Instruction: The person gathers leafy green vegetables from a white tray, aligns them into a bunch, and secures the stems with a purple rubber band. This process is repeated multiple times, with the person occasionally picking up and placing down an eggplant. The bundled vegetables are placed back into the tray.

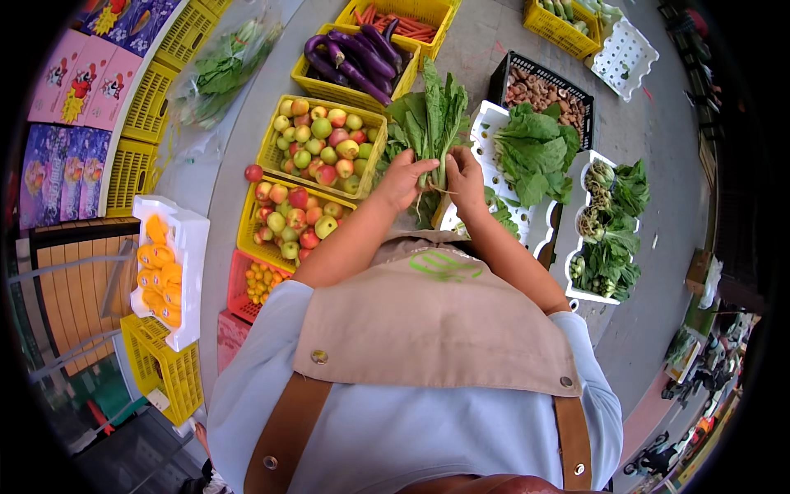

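A bunch of leafy greens (pixel 435 117) with thin pale roots is held upright before my apron, its leaves pointing away from me. My left hand (pixel 404 176) is closed around the stems on one side, thumb across them. My right hand (pixel 464 179) pinches at the stems and root end from the other side. More greens lie partly hidden below the bunch. Beside my right hand, a white foam tray (pixel 484 126) carries a large bunch of leafy greens (pixel 537 151).
Yellow plastic crates of apples (pixel 324 139), eggplants (pixel 355 58) and carrots (pixel 401 25) stand at left and ahead. A black crate (pixel 543 92) holds brown produce. Another foam box (pixel 577 247) of greens is at right. Bagged greens (pixel 225 74) lie farther left; a person's hand shows at lower left.
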Available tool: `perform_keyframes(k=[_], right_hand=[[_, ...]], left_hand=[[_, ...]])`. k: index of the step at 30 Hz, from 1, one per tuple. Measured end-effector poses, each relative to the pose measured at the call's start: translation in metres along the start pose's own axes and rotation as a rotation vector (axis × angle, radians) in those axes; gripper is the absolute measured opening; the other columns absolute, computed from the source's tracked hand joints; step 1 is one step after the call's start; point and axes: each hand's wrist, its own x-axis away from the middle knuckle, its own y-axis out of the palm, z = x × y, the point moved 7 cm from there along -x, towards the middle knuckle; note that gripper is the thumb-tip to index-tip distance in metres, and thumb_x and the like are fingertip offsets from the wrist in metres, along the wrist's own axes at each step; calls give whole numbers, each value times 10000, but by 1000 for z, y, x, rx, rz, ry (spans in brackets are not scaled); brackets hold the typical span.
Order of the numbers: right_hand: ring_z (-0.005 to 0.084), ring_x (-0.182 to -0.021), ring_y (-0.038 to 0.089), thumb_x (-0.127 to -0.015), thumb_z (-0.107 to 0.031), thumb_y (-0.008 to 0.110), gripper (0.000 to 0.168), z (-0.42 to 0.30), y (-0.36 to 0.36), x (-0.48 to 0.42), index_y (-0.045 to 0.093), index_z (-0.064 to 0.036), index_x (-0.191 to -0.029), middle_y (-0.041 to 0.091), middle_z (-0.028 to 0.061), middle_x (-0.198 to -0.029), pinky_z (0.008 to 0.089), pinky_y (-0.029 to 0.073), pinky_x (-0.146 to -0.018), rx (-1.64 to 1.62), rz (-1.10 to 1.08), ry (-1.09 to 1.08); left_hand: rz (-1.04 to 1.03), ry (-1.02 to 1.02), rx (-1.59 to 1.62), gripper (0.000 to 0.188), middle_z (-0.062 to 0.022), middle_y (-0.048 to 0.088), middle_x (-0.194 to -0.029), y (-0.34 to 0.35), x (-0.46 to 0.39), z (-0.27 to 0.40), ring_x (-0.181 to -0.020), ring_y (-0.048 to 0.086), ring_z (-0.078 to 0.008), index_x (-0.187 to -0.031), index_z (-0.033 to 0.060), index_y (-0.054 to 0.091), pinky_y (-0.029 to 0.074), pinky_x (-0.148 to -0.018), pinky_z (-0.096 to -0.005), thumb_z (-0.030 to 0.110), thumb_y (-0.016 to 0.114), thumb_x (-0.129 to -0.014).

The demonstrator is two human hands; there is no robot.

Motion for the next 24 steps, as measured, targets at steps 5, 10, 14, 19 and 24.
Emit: perform_keyframes(k=[5, 10, 14, 19, 24], right_hand=[[76, -631, 511, -824, -86, 558, 148, -6, 10, -1, 570, 21, -925, 575, 27, -717, 227, 424, -571, -179, -211, 117], [86, -675, 539, -824, -71, 572, 143, -25, 15, 5, 549, 23, -929, 594, 41, -770, 219, 432, -597, -345, -271, 271], [113, -733, 578, -842, -45, 539, 95, -39, 13, 3, 501, 16, -904, 614, 83, -836, 236, 466, -671, -450, -181, 255], [178, -850, 607, -884, -43, 489, 65, -49, 12, 3, 480, -19, -944, 587, 71, -884, 296, 497, -751, -601, -123, 292], [169, -811, 604, -878, -47, 501, 60, -58, 23, 6, 471, -22, -923, 571, 90, -915, 268, 507, -699, -786, -98, 397]], left_hand=[[21, 48, 195, 279, -63, 573, -1027, -6, 5, 9, -921, 562, -186, -1101, 60, 495, 473, -740, -357, 35, 508, -824], [15, 108, 254, 281, -86, 577, -1009, -8, 3, 15, -943, 557, -195, -1089, 36, 495, 462, -799, -365, 34, 509, -809], [-78, 41, 472, 327, -96, 568, -1003, -4, 2, 15, -947, 557, -202, -1148, 1, 460, 456, -835, -376, 68, 456, -828], [-216, 1, 849, 404, -96, 554, -985, -3, 3, 30, -954, 551, -203, -1221, -26, 392, 443, -882, -393, 108, 412, -840], [-348, -17, 1100, 428, -96, 540, -953, 3, 4, 43, -928, 547, -198, -1216, -38, 355, 440, -870, -385, 83, 449, -816]])
